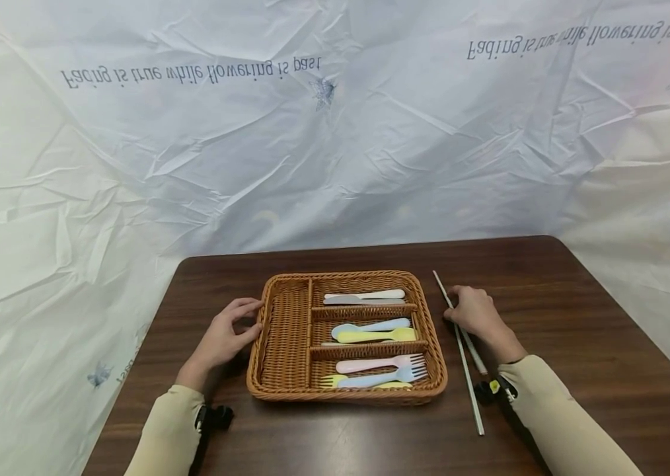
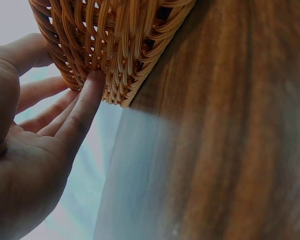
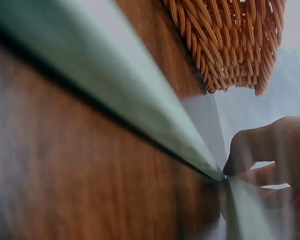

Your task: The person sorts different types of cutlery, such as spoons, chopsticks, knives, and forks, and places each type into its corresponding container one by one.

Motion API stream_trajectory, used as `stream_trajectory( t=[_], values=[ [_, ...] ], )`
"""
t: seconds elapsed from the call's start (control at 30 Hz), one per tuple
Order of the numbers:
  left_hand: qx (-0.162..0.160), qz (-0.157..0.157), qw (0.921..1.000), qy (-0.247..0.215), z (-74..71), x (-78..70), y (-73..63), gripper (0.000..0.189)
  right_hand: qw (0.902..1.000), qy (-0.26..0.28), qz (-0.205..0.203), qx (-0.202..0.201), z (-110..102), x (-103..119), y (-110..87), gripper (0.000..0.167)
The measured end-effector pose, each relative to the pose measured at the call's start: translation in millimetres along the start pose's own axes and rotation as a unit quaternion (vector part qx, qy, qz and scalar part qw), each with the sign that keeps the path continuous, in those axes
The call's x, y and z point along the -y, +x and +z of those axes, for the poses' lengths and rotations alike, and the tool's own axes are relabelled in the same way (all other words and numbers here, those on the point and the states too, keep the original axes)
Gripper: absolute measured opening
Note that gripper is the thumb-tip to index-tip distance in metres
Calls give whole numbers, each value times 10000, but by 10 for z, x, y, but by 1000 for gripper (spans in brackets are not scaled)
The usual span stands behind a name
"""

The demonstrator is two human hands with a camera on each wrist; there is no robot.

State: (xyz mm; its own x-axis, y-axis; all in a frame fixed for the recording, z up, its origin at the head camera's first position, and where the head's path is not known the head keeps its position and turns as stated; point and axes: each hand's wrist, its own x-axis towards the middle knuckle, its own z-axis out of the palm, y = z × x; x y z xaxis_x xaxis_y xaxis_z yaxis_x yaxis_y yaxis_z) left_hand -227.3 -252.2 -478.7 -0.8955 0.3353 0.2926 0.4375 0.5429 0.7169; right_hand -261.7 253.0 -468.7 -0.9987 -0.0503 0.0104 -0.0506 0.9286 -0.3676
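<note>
A brown wicker cutlery tray [image 1: 287,395] lies on the dark wooden table. Its left rim and outer wall are touched by my left hand [image 1: 220,337], the fingers fairly straight and a fingertip resting on the weave [image 2: 122,60] in the left wrist view. To the right of the tray lie two long, pale green chopsticks, crossing near my right hand [image 1: 478,314]. Thumb and fingertips pinch the far end of the nearer chopstick [image 1: 470,390]; the other chopstick [image 1: 441,285] passes beneath the hand. In the right wrist view the pinched chopstick [image 3: 140,95] runs up to the fingertips.
Inside the tray, knives [image 1: 365,300] lie in the back compartment, spoons [image 1: 376,335] in the middle one, and forks [image 1: 376,378] in the front one. The long left compartment [image 1: 286,337] shows bare weave. White printed sheeting [image 1: 335,165] hangs behind the table [image 1: 579,344].
</note>
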Motion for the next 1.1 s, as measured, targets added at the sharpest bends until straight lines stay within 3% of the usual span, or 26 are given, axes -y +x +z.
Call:
stream_trajectory(
  t=[0.57, 1.1],
  values=[
    [6, 17, 10000, 14, -2, -10, -3, 43, 9978, 451, -186, -439, -46, -18, 3, 40],
    [27, 23, 10000, 42, -6, -19, -11, 43, 9925, 806, -406, -826, -239, 156, 48, 38]
  ],
)
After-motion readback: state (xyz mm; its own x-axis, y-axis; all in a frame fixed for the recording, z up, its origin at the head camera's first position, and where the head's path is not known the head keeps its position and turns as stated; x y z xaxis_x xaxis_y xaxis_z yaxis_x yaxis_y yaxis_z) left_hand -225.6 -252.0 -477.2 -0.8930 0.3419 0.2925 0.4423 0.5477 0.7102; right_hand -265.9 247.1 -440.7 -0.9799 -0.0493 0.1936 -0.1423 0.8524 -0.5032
